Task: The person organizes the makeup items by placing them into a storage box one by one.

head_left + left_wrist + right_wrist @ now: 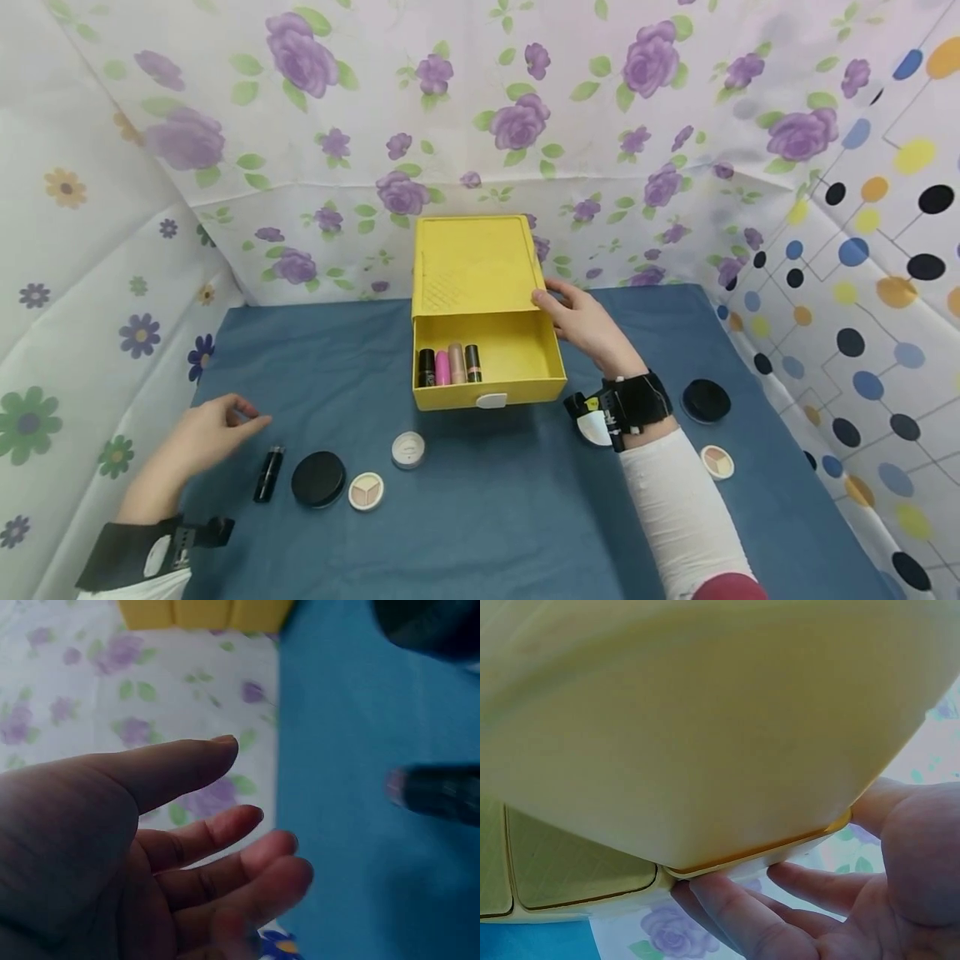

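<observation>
A yellow drawer box (480, 262) stands at the back middle of the cloth, its drawer (521, 346) pulled out toward me. Several upright lipstick tubes (456, 364) in black, pink and beige line the drawer's left side. My right hand (592, 329) grips the box's right side, thumb at the top front corner. From below, the right wrist view has its fingers (742, 907) against the casing's edge. Holding nothing, my left hand (202, 442) hovers at the left with fingers loosely bent, near a black lipstick tube (268, 475) lying on the cloth.
On the blue cloth (480, 533), a black round compact (318, 479), a three-shade palette (366, 492) and a small white-rimmed pot (408, 450) lie front left. Another black compact (706, 402) and three-shade palette (717, 462) lie right. Flowered sheeting (337, 150) hangs behind.
</observation>
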`<state>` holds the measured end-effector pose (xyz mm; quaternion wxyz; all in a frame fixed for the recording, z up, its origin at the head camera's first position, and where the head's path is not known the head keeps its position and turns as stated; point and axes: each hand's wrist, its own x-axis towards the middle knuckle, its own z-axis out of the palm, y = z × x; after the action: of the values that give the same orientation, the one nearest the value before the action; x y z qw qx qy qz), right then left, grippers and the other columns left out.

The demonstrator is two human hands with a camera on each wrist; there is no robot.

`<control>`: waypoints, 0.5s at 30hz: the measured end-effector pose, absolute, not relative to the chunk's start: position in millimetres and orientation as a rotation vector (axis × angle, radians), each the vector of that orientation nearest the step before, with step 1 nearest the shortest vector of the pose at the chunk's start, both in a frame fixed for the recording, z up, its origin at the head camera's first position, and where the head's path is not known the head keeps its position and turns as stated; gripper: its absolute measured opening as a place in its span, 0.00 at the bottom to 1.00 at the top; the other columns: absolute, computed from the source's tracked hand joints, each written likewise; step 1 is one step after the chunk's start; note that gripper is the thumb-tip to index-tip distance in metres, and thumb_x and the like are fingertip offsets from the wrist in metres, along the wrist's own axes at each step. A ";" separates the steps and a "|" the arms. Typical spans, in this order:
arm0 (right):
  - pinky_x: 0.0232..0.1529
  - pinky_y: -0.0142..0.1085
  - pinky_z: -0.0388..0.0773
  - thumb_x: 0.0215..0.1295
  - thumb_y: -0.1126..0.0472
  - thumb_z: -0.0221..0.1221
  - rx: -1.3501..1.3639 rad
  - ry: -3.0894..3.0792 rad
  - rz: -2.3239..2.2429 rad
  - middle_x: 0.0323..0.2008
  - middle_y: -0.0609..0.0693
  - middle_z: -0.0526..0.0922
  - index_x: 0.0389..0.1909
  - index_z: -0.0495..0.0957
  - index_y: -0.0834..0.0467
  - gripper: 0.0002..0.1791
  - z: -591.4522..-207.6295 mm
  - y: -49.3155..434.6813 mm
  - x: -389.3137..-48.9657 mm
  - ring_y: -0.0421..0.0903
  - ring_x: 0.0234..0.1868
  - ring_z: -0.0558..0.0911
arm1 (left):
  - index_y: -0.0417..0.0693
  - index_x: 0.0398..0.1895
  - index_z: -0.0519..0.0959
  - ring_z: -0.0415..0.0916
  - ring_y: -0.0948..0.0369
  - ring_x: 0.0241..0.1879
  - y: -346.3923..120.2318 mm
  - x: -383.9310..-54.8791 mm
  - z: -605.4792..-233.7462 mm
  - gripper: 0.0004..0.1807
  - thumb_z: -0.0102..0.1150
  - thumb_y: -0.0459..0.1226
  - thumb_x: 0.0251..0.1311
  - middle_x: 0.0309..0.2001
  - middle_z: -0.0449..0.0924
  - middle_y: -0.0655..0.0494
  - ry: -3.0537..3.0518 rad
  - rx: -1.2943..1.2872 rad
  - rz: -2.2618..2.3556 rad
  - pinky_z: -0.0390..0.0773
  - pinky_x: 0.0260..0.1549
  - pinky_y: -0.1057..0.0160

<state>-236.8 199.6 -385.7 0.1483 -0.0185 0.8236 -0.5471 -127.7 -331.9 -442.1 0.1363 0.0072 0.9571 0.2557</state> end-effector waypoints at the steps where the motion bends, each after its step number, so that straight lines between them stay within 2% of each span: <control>1: 0.70 0.54 0.76 0.77 0.31 0.56 -0.052 2.372 -1.568 0.79 0.58 0.65 0.87 0.55 0.48 0.47 -385.7 199.3 -237.4 0.57 0.74 0.74 | 0.29 0.53 0.78 0.79 0.56 0.30 -335.7 -127.4 -446.7 0.27 0.60 0.50 0.78 0.34 0.84 0.49 2.753 0.003 0.730 0.78 0.28 0.54; 5: 0.69 0.54 0.76 0.76 0.30 0.56 -0.040 2.373 -1.560 0.79 0.58 0.66 0.87 0.56 0.48 0.47 -385.4 197.6 -239.0 0.57 0.73 0.75 | 0.29 0.51 0.78 0.80 0.56 0.32 -345.0 -124.1 -465.1 0.28 0.61 0.52 0.77 0.35 0.84 0.48 2.684 -0.055 0.705 0.79 0.30 0.52; 10: 0.70 0.54 0.76 0.76 0.30 0.56 -0.033 2.371 -1.565 0.78 0.58 0.67 0.87 0.56 0.47 0.46 -385.4 197.2 -237.7 0.56 0.73 0.74 | 0.30 0.49 0.78 0.80 0.57 0.29 -346.9 -117.1 -484.0 0.29 0.62 0.52 0.76 0.34 0.85 0.51 2.639 -0.092 0.742 0.79 0.29 0.54; 15: 0.69 0.53 0.76 0.77 0.30 0.55 -0.031 2.376 -1.574 0.78 0.56 0.67 0.87 0.56 0.46 0.46 -386.5 198.1 -236.3 0.55 0.73 0.75 | 0.30 0.48 0.79 0.81 0.56 0.32 -343.3 -116.1 -495.5 0.30 0.66 0.54 0.72 0.36 0.85 0.50 2.625 -0.107 0.748 0.80 0.31 0.53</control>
<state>-236.3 198.1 -386.5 0.1452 -0.0109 0.8247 -0.5465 -116.1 -343.3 -495.5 0.2037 -0.0384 0.9409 0.2680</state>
